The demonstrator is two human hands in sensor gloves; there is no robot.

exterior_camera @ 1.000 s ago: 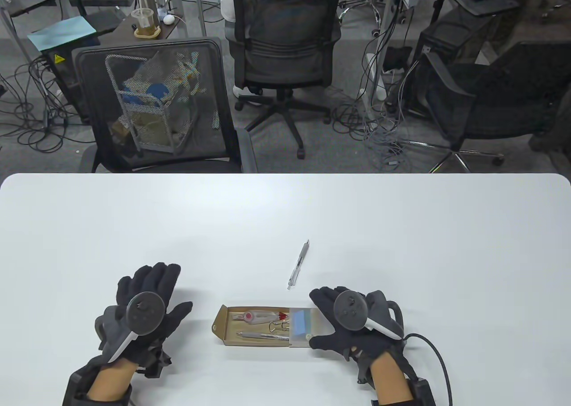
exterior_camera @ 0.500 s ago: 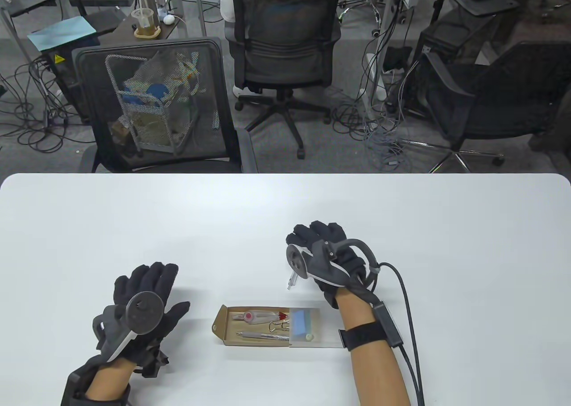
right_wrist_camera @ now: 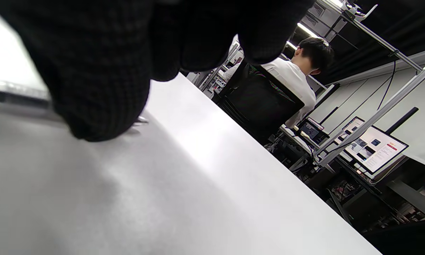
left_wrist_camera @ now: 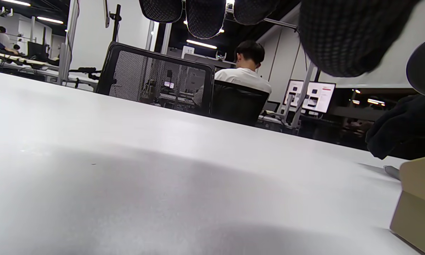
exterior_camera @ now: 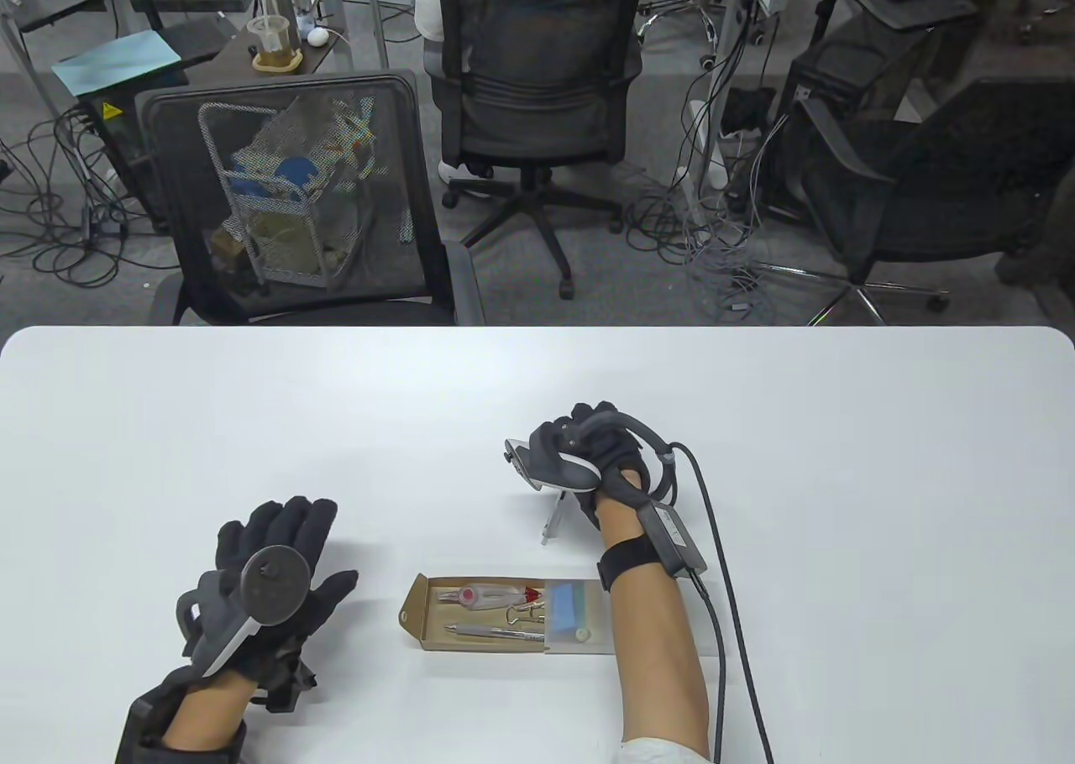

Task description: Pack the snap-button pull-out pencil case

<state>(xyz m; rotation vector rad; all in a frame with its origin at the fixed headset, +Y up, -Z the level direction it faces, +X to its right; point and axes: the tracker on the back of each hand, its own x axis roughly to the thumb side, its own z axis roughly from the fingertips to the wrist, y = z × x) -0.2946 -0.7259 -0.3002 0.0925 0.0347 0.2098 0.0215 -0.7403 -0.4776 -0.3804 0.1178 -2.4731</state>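
Note:
The brown pull-out pencil case tray (exterior_camera: 424, 609) lies open near the front edge, its right end inside a clear sleeve (exterior_camera: 598, 630). It holds a grey pen, a clip, a red-and-clear item and a blue eraser (exterior_camera: 568, 606). A clear pen (exterior_camera: 550, 525) lies on the table behind the case. My right hand (exterior_camera: 561, 453) is curled down over its upper part and grips it; in the right wrist view my fingers (right_wrist_camera: 92, 71) press at the table with the pen's end (right_wrist_camera: 141, 121) beside them. My left hand (exterior_camera: 281, 537) rests flat and open, left of the case.
The white table (exterior_camera: 252, 428) ends at its far edge, with a mesh chair (exterior_camera: 285, 193) and an office chair behind it. The case corner (left_wrist_camera: 415, 205) shows at the right of the left wrist view. A cable (exterior_camera: 722, 562) trails from my right wrist.
My right hand left the case's right end, moved back to the loose pen and curled over it. The left hand and the case have stayed put.

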